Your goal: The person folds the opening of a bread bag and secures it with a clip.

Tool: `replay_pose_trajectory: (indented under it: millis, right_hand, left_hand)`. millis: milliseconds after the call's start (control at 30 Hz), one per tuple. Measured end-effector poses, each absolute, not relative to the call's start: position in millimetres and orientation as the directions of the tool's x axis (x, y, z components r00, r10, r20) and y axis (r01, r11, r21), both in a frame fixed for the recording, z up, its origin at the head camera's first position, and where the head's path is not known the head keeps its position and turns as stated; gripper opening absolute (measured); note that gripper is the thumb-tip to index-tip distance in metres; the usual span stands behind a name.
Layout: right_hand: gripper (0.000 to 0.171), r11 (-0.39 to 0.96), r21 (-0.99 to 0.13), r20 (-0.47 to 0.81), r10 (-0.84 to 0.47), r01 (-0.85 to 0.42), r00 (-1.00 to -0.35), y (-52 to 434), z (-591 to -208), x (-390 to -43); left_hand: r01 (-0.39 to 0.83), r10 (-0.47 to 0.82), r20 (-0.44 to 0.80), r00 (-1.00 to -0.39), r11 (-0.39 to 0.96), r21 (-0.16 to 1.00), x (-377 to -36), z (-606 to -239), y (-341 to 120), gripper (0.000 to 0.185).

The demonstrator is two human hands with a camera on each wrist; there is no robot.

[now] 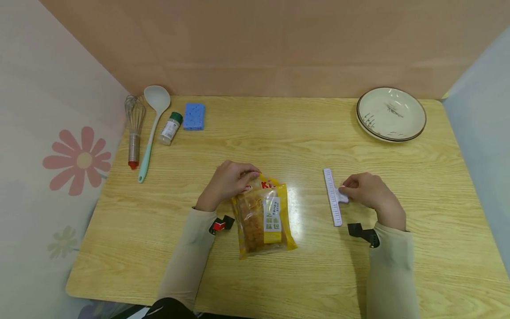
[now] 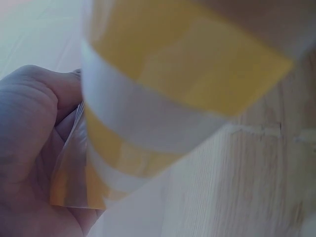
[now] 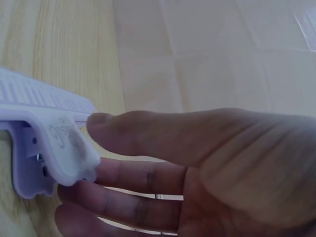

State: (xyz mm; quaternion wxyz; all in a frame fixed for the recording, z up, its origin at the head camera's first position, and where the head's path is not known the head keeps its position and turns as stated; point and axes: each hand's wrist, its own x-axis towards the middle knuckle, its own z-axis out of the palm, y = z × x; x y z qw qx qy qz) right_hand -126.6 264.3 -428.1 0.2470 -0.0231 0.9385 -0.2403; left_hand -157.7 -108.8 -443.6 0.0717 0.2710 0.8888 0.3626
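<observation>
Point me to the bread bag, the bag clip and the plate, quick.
bread bag (image 1: 263, 217), head view, middle of the yellow pack.
bag clip (image 1: 333, 198), head view, middle of the long white bar.
plate (image 1: 414, 129), head view, near right rim.

Bare table (image 1: 303, 146) between bag (image 1: 263, 217) and clip (image 1: 333, 197)
</observation>
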Motion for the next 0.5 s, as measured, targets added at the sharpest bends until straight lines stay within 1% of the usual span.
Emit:
replay_pose_trajectory:
  millis: [167, 500]
  right_hand:
    - [0.033, 0.881, -0.468, -0.461, -0.176, 0.070, -0.870, 265.8, -430.7, -127.4]
    - [0.026, 0.888, -0.457, -0.440, -0.170, 0.057, -0.882, 263.4, -434.6, -131.2]
  left_hand:
    - [0.423, 0.532, 0.063, -0.845, 0.591, 0.686, -158.6, -443.4, -108.5, 0.019]
    - [0.427, 0.533, 0.065, -0.844, 0.592, 0.683, -158.5, -443.5, -108.7, 0.019]
